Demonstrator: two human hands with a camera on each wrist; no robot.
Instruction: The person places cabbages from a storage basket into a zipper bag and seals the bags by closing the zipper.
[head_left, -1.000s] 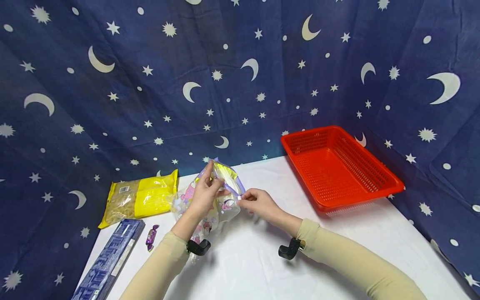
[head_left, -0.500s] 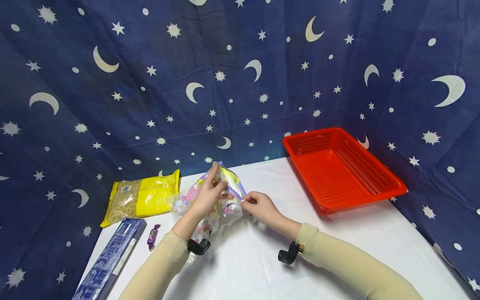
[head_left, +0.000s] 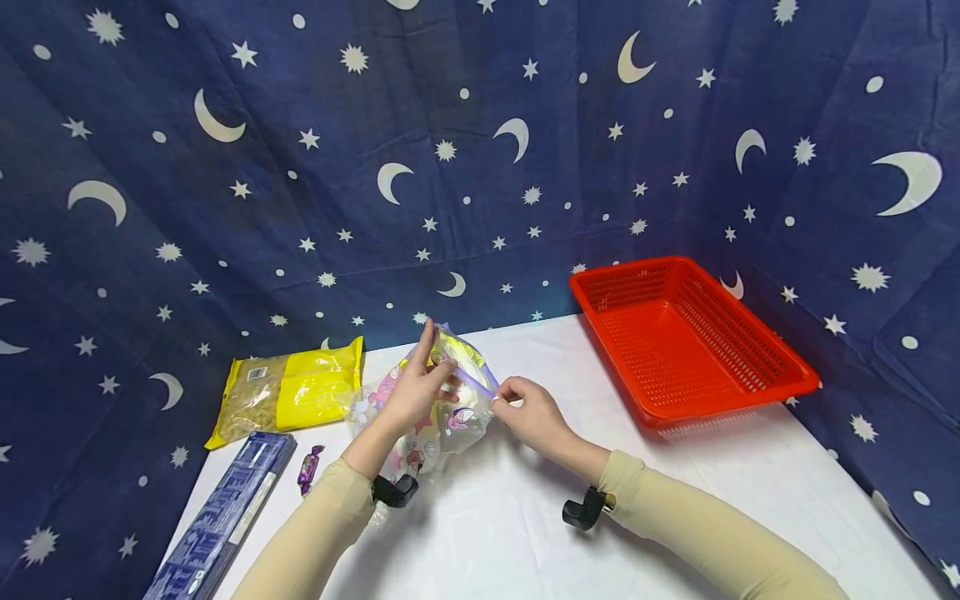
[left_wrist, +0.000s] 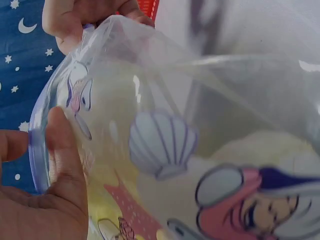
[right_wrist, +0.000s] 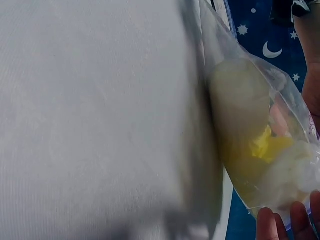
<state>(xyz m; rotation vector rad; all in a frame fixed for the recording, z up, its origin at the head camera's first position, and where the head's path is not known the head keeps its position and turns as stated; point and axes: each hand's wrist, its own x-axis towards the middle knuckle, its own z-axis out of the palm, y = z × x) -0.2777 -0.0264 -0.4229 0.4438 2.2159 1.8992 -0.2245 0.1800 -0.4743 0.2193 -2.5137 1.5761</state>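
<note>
A clear zip bag (head_left: 461,417) with cartoon prints and a purple zip edge is held above the white table, its mouth tilted toward the back right. Pale and yellow contents show through its wall in the right wrist view, their kind unclear. My left hand (head_left: 408,398) holds the purple rim; in the left wrist view one digit lies on each side of that edge. At the rim's right end, my right hand (head_left: 536,417) pinches the corner between thumb and index finger, by a small white piece mostly hidden under the fingertips.
A red basket (head_left: 667,358) stands at the right. Toward the left lie a yellow food packet (head_left: 311,387), a long blue box (head_left: 225,517) and a purple wrapped candy (head_left: 308,469). A starry blue curtain (head_left: 337,167) closes off the back and sides.
The right hand has shifted slightly to the right with the pinched corner, and the near zip edge looks straighter. The left hand keeps its hold. The head view has turned a little.
</note>
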